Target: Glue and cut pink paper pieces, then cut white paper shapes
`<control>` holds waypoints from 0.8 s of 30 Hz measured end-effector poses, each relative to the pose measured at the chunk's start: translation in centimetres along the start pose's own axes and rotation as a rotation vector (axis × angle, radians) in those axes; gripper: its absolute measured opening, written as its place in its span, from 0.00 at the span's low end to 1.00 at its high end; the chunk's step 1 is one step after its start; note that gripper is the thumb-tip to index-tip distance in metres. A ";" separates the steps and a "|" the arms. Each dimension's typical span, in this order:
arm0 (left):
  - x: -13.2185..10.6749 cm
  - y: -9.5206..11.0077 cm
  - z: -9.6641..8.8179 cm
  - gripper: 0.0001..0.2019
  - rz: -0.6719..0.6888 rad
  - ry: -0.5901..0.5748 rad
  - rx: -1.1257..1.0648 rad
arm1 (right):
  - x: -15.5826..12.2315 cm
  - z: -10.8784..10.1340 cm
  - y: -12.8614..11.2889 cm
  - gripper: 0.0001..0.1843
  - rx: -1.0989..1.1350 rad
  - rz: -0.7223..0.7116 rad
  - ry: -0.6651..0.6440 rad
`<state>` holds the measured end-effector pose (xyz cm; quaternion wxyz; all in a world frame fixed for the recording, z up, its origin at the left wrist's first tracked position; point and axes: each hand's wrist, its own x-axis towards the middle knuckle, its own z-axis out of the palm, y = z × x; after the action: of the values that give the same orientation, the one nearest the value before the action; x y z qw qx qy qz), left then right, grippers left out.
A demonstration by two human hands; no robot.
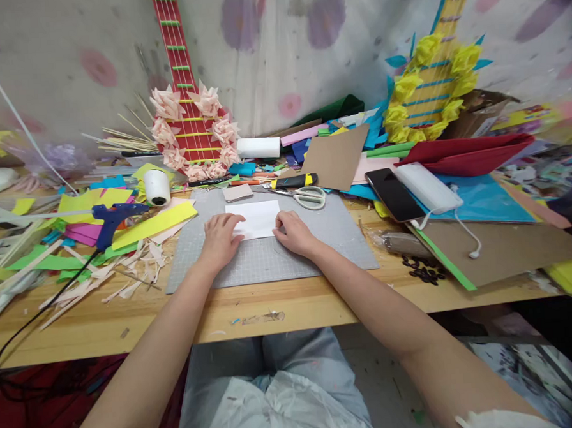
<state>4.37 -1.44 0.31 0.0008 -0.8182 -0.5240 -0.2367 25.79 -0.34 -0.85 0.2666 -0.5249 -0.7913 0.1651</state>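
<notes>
A small rectangle of white paper [259,219] lies on the grey cutting mat [250,264], between my two hands. At its left edge, my left hand [221,238] has bent fingers over the paper and the thumb near the lower corner. My right hand [293,231] is curled with thumb and fingers closed on the right edge. The undersides of both hands' fingers are hidden. Just beyond the paper rest scissors with pale handles [310,198], a yellow-and-black utility knife [294,181] and a small greyish card piece [237,192].
Left of the mat are a blue glue gun [116,219], its black cord, paper scraps and a white roll [157,187]. Two paper-flowered guitar models, red [194,132] and yellow [426,95], stand behind. A phone [394,194] and white power bank [428,187] lie right.
</notes>
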 end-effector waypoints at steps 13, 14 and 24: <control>0.1 0.0 0.6 0.22 0.295 -0.183 0.069 | 0.1 -0.1 -0.1 0.07 -0.014 -0.039 -0.006; 0.1 0.0 0.6 0.22 0.290 -0.195 0.070 | 0.1 -0.1 -0.1 0.07 -0.017 -0.041 -0.004; 1.4 1.7 1.3 0.08 0.109 -0.078 -0.108 | -0.2 0.2 -0.7 0.09 -0.115 -0.018 0.037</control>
<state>6.78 -0.69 0.16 -0.0508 -0.8529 -0.4650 -0.2320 25.19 -0.84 -0.73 0.2519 -0.5353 -0.7991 0.1072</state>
